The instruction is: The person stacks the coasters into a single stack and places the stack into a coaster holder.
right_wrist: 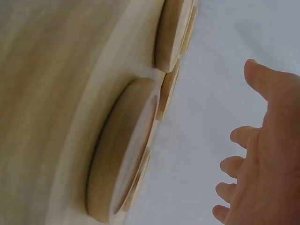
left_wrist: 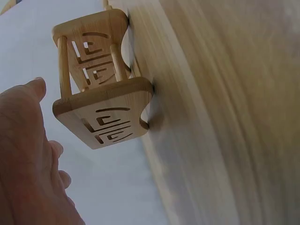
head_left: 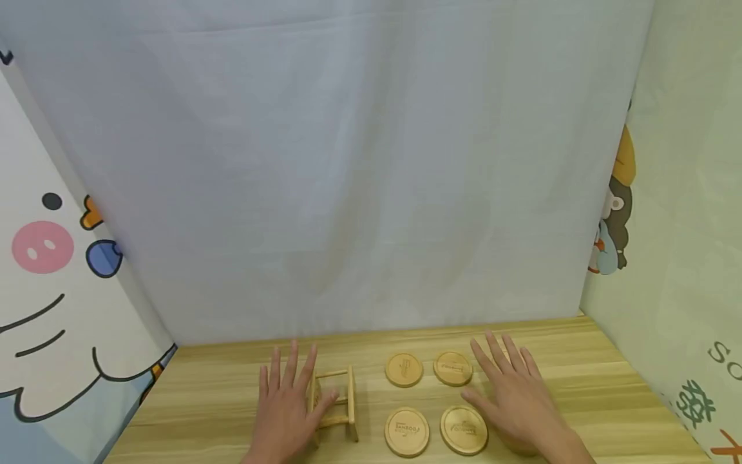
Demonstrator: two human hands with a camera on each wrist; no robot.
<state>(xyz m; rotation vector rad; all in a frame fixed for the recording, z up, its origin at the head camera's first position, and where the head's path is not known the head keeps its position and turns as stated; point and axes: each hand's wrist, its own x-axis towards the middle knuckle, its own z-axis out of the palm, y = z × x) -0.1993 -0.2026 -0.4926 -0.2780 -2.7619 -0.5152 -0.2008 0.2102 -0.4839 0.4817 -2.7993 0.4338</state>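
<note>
My left hand (head_left: 286, 412) is spread flat with straight fingers, beside a small bamboo rack (head_left: 355, 403). Its thumb overlaps the rack in the head view, but the left wrist view shows a gap between thumb and rack (left_wrist: 105, 112). The rack has two cut-out side panels joined by round rods. My right hand (head_left: 516, 396) is also spread and holds nothing. Left of it lie round bamboo coasters, among them a near one (head_left: 464, 430) and a far one (head_left: 453, 368). Under the right palm, another round wooden piece (head_left: 520, 446) is mostly hidden. The right wrist view shows a thick coaster (right_wrist: 124, 150) edge-on.
Two more coasters, one far (head_left: 404, 370) and one near (head_left: 407, 432), lie between the rack and the right-hand pair. A wood-grain table (head_left: 220, 367) bears everything. Behind it hangs a pale cloth (head_left: 371, 193); printed cartoon panels stand at the left (head_left: 52, 309) and right (head_left: 666, 258).
</note>
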